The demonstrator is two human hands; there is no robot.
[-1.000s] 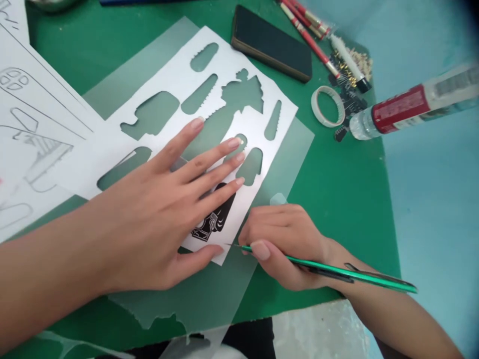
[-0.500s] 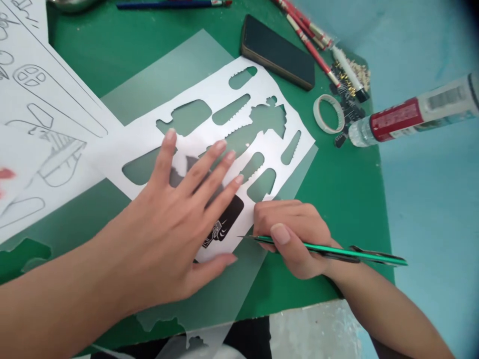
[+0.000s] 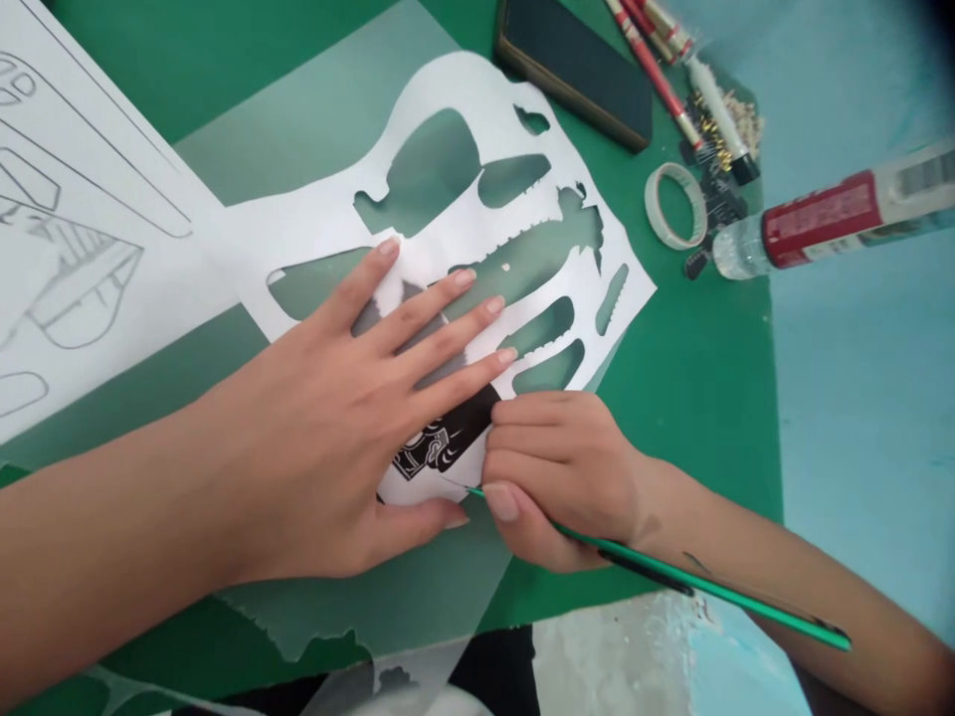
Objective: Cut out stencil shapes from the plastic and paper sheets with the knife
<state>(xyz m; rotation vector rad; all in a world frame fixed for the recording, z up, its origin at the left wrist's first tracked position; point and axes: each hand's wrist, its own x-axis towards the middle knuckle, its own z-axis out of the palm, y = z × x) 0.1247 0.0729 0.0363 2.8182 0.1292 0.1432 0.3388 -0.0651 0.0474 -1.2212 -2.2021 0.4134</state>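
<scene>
Left hand [image 3: 335, 428]: flat, palm down, fingers spread apart, pressing on the white sheet [image 3: 298, 234].
Right hand [image 3: 559, 472]: fingers curled together, clamped on a green knife [image 3: 708, 589].
Knife: tip at the sheet's near edge, just beside the black print [image 3: 448, 443]; its shaft runs back over the mat's near edge.
White sheet: many cut-out holes, lying on clear film [image 3: 320, 129], mid green mat [image 3: 693, 398].
Far right corner of mat: phone [image 3: 578, 65], tape roll [image 3: 675, 204], bottle [image 3: 813, 214].
Left edge: drawings [image 3: 82, 199].
</scene>
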